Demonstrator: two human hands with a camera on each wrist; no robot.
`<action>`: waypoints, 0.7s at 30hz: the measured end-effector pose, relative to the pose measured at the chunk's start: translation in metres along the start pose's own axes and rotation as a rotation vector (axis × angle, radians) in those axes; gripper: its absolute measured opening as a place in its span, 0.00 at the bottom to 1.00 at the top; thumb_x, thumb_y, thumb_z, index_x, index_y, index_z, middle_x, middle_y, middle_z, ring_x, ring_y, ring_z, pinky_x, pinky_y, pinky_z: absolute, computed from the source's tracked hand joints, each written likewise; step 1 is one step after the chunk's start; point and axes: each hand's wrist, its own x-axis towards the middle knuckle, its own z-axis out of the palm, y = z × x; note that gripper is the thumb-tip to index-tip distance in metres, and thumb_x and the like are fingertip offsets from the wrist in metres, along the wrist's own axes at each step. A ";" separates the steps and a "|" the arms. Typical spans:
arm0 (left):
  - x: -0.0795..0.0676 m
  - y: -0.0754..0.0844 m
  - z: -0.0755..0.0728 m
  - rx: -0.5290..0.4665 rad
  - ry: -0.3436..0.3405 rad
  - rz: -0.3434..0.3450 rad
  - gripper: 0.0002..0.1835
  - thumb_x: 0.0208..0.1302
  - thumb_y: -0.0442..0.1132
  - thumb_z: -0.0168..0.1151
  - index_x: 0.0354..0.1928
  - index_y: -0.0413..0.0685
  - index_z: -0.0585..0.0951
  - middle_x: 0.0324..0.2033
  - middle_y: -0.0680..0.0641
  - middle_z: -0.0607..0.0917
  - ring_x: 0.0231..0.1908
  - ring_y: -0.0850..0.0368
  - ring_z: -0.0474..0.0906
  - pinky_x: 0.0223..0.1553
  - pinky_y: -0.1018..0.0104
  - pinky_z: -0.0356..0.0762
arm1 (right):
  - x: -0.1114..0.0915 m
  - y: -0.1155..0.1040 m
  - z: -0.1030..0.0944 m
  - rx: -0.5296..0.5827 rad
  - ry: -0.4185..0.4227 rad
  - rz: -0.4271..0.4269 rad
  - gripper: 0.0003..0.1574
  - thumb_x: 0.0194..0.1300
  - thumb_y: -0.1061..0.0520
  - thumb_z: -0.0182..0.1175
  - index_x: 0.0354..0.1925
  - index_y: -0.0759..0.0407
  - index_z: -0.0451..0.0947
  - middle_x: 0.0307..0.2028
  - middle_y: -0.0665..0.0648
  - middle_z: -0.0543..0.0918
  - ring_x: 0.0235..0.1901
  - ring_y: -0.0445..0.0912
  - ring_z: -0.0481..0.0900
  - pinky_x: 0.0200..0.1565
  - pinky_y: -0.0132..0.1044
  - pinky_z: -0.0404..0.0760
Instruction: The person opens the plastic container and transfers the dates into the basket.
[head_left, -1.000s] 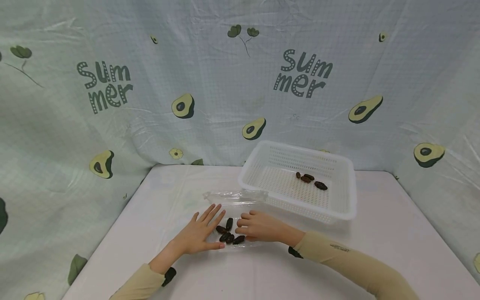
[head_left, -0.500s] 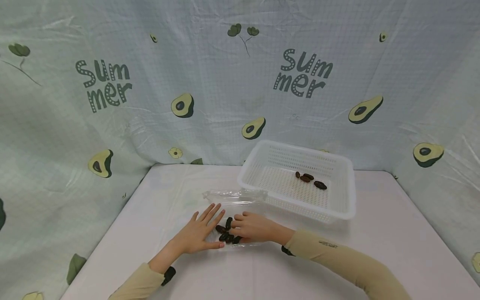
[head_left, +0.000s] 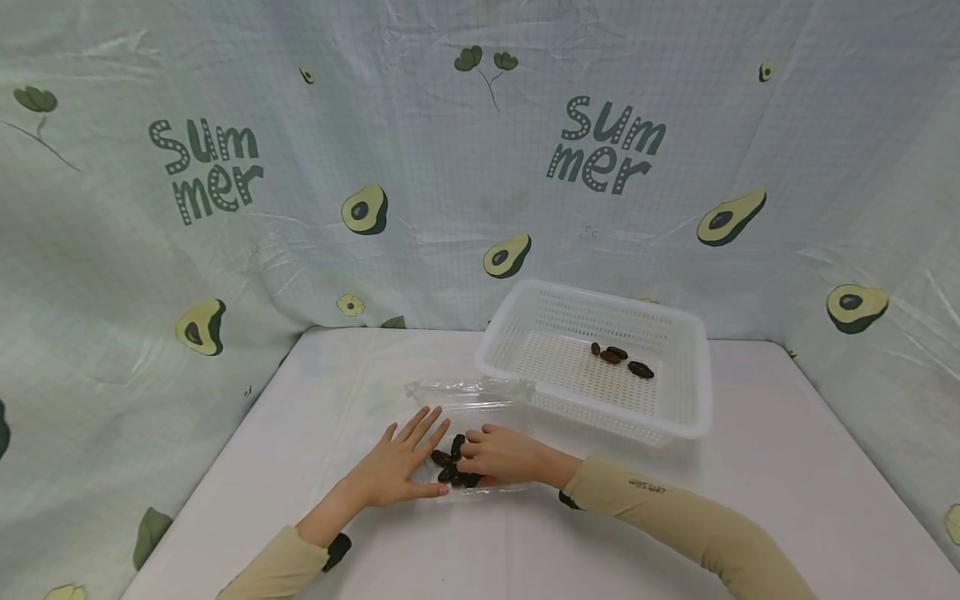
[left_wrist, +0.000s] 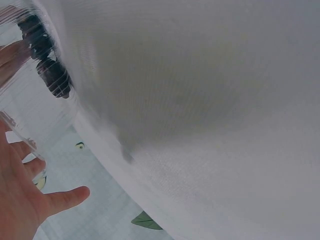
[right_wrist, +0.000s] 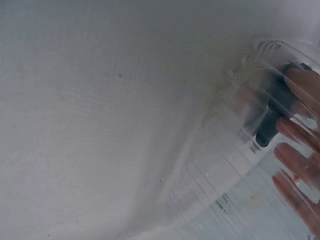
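Observation:
A clear plastic box [head_left: 498, 489] with its lid [head_left: 468, 393] folded back holds several dark brown dates [head_left: 441, 457]. My left hand [head_left: 392, 468] rests along the box's left side, fingers spread and straight, thumb near the front edge. Inside the box, my right hand [head_left: 504, 455] bends its fingers down over the dates and pinches one at the right of the group. That date is partly hidden by the fingers in the head view. Through the clear wall, the right wrist view shows a dark date [right_wrist: 268, 129] between thumb and fingers.
Behind and to the right stands a white perforated plastic basket [head_left: 690, 423] with several dates [head_left: 641, 370] on its bottom. Its near left corner comes close to the box's lid. A white cloth covers the table [head_left: 757, 467], and a printed curtain [head_left: 420, 142] hangs behind.
My right hand has moved left and down, from above the right end of the box onto the dates. The left hand has kept its place.

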 end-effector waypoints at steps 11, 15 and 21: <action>0.000 -0.001 0.001 0.003 0.017 0.010 0.48 0.53 0.69 0.47 0.69 0.50 0.49 0.70 0.45 0.47 0.69 0.46 0.43 0.54 0.35 0.57 | 0.001 0.002 0.004 0.028 0.006 0.019 0.11 0.58 0.43 0.55 0.39 0.43 0.75 0.34 0.41 0.78 0.34 0.37 0.70 0.33 0.28 0.69; 0.000 0.000 0.001 -0.002 0.017 0.011 0.47 0.53 0.69 0.47 0.69 0.49 0.50 0.69 0.45 0.48 0.69 0.45 0.44 0.54 0.35 0.57 | 0.000 0.002 0.004 0.031 -0.003 0.023 0.10 0.58 0.44 0.56 0.39 0.43 0.75 0.34 0.41 0.78 0.34 0.38 0.70 0.33 0.28 0.69; 0.000 0.000 0.000 -0.007 0.007 0.006 0.47 0.54 0.69 0.47 0.69 0.48 0.50 0.70 0.45 0.46 0.69 0.45 0.43 0.54 0.34 0.56 | 0.000 0.002 0.005 0.040 -0.004 0.026 0.10 0.58 0.45 0.57 0.40 0.41 0.76 0.34 0.42 0.78 0.34 0.38 0.70 0.33 0.29 0.69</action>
